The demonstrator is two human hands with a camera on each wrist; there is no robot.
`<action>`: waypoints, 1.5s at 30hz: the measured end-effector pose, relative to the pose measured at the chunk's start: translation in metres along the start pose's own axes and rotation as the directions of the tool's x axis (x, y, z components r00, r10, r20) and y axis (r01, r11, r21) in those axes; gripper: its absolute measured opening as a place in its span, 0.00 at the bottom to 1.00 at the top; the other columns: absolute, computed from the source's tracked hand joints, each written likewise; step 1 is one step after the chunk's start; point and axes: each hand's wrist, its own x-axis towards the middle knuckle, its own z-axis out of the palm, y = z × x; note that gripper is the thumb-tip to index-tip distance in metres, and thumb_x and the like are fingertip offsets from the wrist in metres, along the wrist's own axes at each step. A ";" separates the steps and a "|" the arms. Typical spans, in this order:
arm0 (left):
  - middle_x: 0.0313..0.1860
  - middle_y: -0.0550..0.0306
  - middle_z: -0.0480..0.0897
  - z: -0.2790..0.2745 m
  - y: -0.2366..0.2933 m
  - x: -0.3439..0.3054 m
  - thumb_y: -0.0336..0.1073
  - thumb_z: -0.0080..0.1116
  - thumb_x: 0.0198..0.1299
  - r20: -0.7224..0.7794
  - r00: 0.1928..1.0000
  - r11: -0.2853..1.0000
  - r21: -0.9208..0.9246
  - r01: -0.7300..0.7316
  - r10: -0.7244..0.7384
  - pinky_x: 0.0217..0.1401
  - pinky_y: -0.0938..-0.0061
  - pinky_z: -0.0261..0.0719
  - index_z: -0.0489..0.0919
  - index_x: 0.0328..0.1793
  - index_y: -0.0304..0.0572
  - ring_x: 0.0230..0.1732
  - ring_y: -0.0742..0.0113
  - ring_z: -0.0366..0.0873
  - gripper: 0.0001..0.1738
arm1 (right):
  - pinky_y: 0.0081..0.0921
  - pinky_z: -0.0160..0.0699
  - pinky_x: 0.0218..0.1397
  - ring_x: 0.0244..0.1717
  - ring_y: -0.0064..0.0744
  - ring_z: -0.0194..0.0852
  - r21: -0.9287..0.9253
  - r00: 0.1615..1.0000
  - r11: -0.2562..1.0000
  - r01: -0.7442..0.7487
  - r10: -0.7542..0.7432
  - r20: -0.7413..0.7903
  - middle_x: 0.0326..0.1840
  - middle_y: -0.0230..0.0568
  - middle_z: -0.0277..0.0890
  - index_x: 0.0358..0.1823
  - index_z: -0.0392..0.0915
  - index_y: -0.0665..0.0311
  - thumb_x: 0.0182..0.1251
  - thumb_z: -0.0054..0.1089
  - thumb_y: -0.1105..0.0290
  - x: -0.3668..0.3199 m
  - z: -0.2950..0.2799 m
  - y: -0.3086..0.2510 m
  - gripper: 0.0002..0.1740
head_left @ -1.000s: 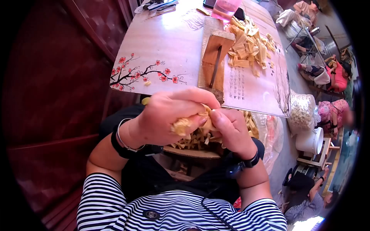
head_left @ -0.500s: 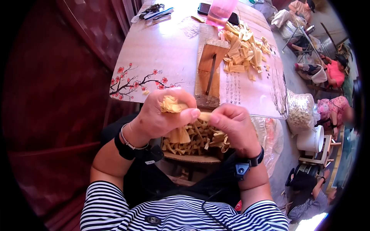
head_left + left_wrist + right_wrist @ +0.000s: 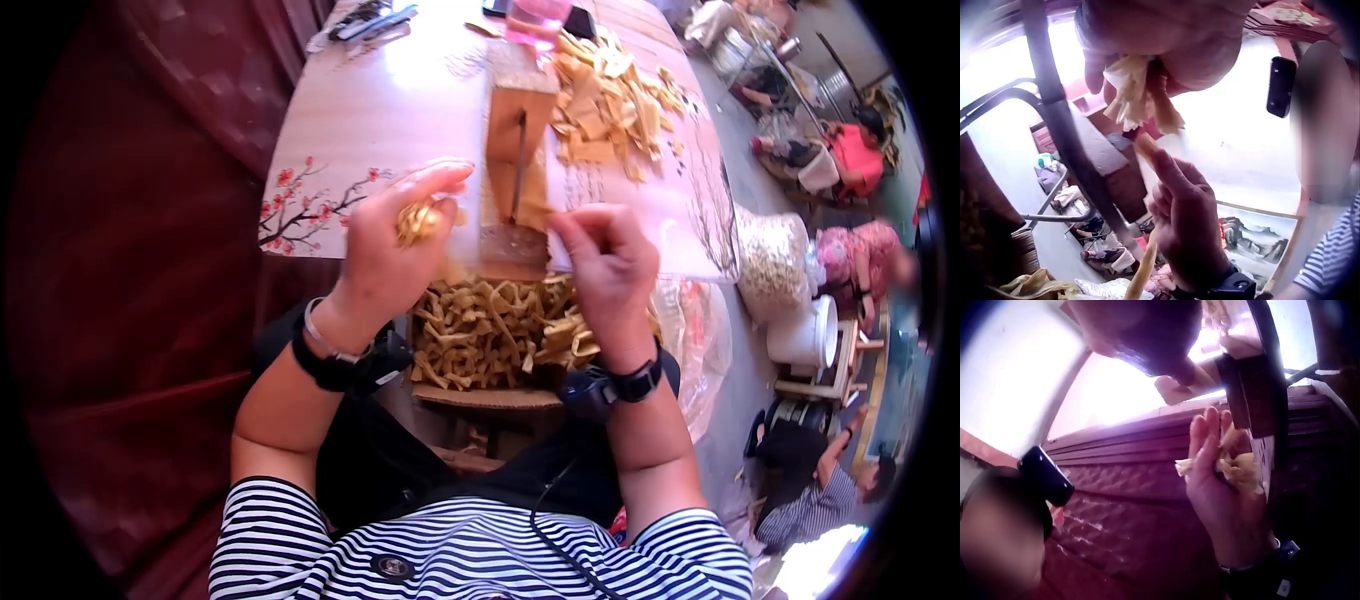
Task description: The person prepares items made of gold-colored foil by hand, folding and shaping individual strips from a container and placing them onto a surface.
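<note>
My left hand (image 3: 385, 235) grips a bunch of folded pale yellow strips (image 3: 418, 222), their frilled ends sticking out below the palm in the left wrist view. To its right, my right hand (image 3: 610, 255) pinches a single flat yellow strip (image 3: 1175, 392) between thumb and forefinger, beside the wooden stand. That wooden stand (image 3: 515, 125), with a thin dark metal bar (image 3: 519, 170) on it, sits at the table's near edge between both hands. Below the hands is a cardboard box (image 3: 480, 397) full of knotted or folded yellow pieces (image 3: 470, 330).
On the patterned table (image 3: 400, 110) lies a heap of flat yellow strips (image 3: 600, 100). A pink cup (image 3: 535, 22) stands behind the stand. Right of the table are a full clear bag (image 3: 775, 250), a white bucket (image 3: 805, 335) and several seated people. A dark red panel (image 3: 150, 250) rises at left.
My hands have drawn apart and moved forward over the table's near edge. The left still holds the bunch; the right has moved beside the wooden stand, uncovering the box below.
</note>
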 end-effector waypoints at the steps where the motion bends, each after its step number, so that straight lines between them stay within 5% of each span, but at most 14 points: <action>1: 0.43 0.45 0.84 -0.001 0.012 -0.002 0.22 0.56 0.59 0.020 0.995 0.994 -0.031 -0.102 0.102 0.41 0.74 0.79 0.81 0.50 0.32 0.42 0.64 0.82 0.12 | 0.22 0.72 0.25 0.22 0.26 0.76 -0.066 0.972 0.970 0.235 -0.235 0.008 0.23 0.38 0.78 0.34 0.78 0.64 0.60 0.68 0.75 -0.004 0.003 -0.003 0.06; 5: 0.41 0.48 0.84 0.002 0.034 -0.027 0.18 0.53 0.58 0.268 0.963 0.924 -0.362 0.125 -0.025 0.40 0.76 0.78 0.80 0.44 0.30 0.40 0.65 0.80 0.09 | 0.28 0.67 0.19 0.16 0.31 0.69 0.017 0.750 0.763 0.646 -0.639 0.173 0.18 0.31 0.67 0.31 0.75 0.59 0.48 0.63 0.75 -0.008 0.007 -0.018 0.08; 7: 0.34 0.54 0.84 -0.007 0.036 -0.027 0.26 0.59 0.56 0.632 0.727 0.803 -0.270 0.531 -0.268 0.37 0.77 0.77 0.81 0.37 0.35 0.32 0.70 0.79 0.04 | 0.27 0.62 0.17 0.13 0.31 0.65 0.207 0.692 0.713 0.670 -0.701 0.174 0.16 0.31 0.66 0.38 0.76 0.59 0.54 0.69 0.70 -0.014 0.009 -0.028 0.12; 9: 0.32 0.56 0.85 -0.003 0.045 -0.021 0.31 0.63 0.54 0.845 0.451 0.909 0.093 0.406 -0.287 0.38 0.78 0.78 0.82 0.36 0.38 0.30 0.71 0.80 0.05 | 0.27 0.62 0.17 0.13 0.31 0.66 0.215 0.692 0.718 0.662 -0.696 0.191 0.16 0.32 0.67 0.35 0.77 0.59 0.56 0.67 0.69 -0.013 0.000 -0.029 0.09; 12: 0.32 0.53 0.85 -0.007 0.042 -0.026 0.40 0.64 0.55 0.994 0.093 0.470 -0.111 0.876 0.061 0.36 0.77 0.80 0.85 0.43 0.40 0.29 0.68 0.82 0.14 | 0.28 0.63 0.18 0.14 0.31 0.68 0.140 0.729 0.749 0.647 -0.662 0.174 0.17 0.32 0.69 0.30 0.78 0.58 0.58 0.64 0.68 -0.008 -0.009 -0.026 0.05; 15: 0.32 0.53 0.81 -0.019 0.052 -0.018 0.37 0.64 0.58 0.834 0.538 0.708 -0.454 0.541 0.124 0.26 0.76 0.75 0.84 0.46 0.37 0.26 0.68 0.79 0.14 | 0.28 0.68 0.21 0.16 0.32 0.71 0.045 0.897 0.917 0.397 -0.398 0.192 0.19 0.37 0.72 0.27 0.79 0.63 0.65 0.58 0.69 -0.011 -0.009 -0.026 0.10; 17: 0.28 0.56 0.78 -0.023 0.071 -0.010 0.32 0.69 0.53 0.602 0.799 0.995 -0.079 0.060 -0.001 0.22 0.76 0.70 0.85 0.45 0.36 0.22 0.69 0.75 0.13 | 0.27 0.68 0.21 0.16 0.33 0.72 0.264 0.904 0.961 -0.083 -0.039 0.426 0.16 0.40 0.72 0.24 0.77 0.66 0.68 0.58 0.65 -0.016 -0.002 -0.029 0.16; 19: 0.29 0.56 0.78 -0.011 0.061 -0.004 0.36 0.75 0.44 0.517 0.745 0.815 0.146 -0.561 0.421 0.21 0.76 0.71 0.85 0.43 0.36 0.23 0.69 0.76 0.19 | 0.18 0.64 0.21 0.18 0.17 0.68 0.305 0.668 0.749 -0.588 0.238 0.705 0.19 0.31 0.75 0.25 0.78 0.66 0.68 0.55 0.67 -0.011 -0.004 -0.038 0.14; 22: 0.31 0.56 0.79 -0.005 0.047 -0.014 0.40 0.76 0.41 0.334 0.805 0.816 0.150 -0.559 0.490 0.22 0.76 0.72 0.85 0.40 0.36 0.22 0.67 0.76 0.21 | 0.11 0.59 0.21 0.18 0.11 0.63 0.274 0.367 0.326 -0.905 0.267 0.891 0.23 0.26 0.75 0.32 0.80 0.65 0.63 0.55 0.71 -0.011 0.000 -0.037 0.07; 25: 0.41 0.48 0.82 -0.015 0.056 -0.017 0.30 0.72 0.45 0.340 0.827 0.797 0.268 -0.541 0.447 0.34 0.73 0.81 0.84 0.40 0.36 0.33 0.59 0.83 0.14 | 0.10 0.67 0.25 0.22 0.16 0.71 0.517 0.596 0.298 -0.802 0.448 0.666 0.29 0.31 0.80 0.41 0.80 0.68 0.63 0.62 0.73 -0.022 0.013 -0.039 0.07; 28: 0.44 0.43 0.83 -0.013 0.047 -0.011 0.30 0.71 0.46 0.190 0.903 0.877 0.227 -0.423 0.386 0.38 0.70 0.84 0.83 0.36 0.33 0.37 0.53 0.85 0.12 | 0.16 0.77 0.35 0.34 0.21 0.80 0.490 0.924 0.808 -0.326 0.163 0.346 0.36 0.38 0.83 0.43 0.79 0.71 0.68 0.60 0.72 -0.025 0.006 -0.037 0.09; 35: 0.50 0.42 0.82 -0.015 0.050 -0.019 0.25 0.66 0.50 0.383 0.909 0.900 0.318 -0.297 0.165 0.40 0.74 0.83 0.83 0.38 0.32 0.40 0.56 0.85 0.08 | 0.25 0.74 0.31 0.24 0.32 0.79 -0.025 0.872 0.964 0.266 -0.229 0.433 0.26 0.44 0.78 0.36 0.80 0.68 0.69 0.57 0.68 -0.018 0.010 -0.033 0.10; 40: 0.46 0.45 0.83 -0.021 0.045 -0.010 0.29 0.60 0.58 0.277 0.943 0.979 0.032 -0.201 0.185 0.40 0.74 0.80 0.80 0.32 0.31 0.39 0.62 0.83 0.06 | 0.19 0.62 0.24 0.18 0.19 0.62 0.180 0.718 0.862 -0.474 0.261 0.645 0.15 0.31 0.66 0.30 0.78 0.68 0.76 0.45 0.57 -0.019 0.000 -0.033 0.23; 45: 0.45 0.45 0.82 -0.037 0.037 0.001 0.32 0.56 0.65 0.188 0.982 0.955 -0.295 0.035 0.022 0.47 0.75 0.77 0.79 0.39 0.31 0.47 0.65 0.78 0.08 | 0.14 0.47 0.21 0.17 0.14 0.52 0.304 0.534 0.562 -0.770 0.305 0.789 0.14 0.25 0.61 0.27 0.79 0.64 0.75 0.47 0.48 -0.010 -0.017 -0.030 0.27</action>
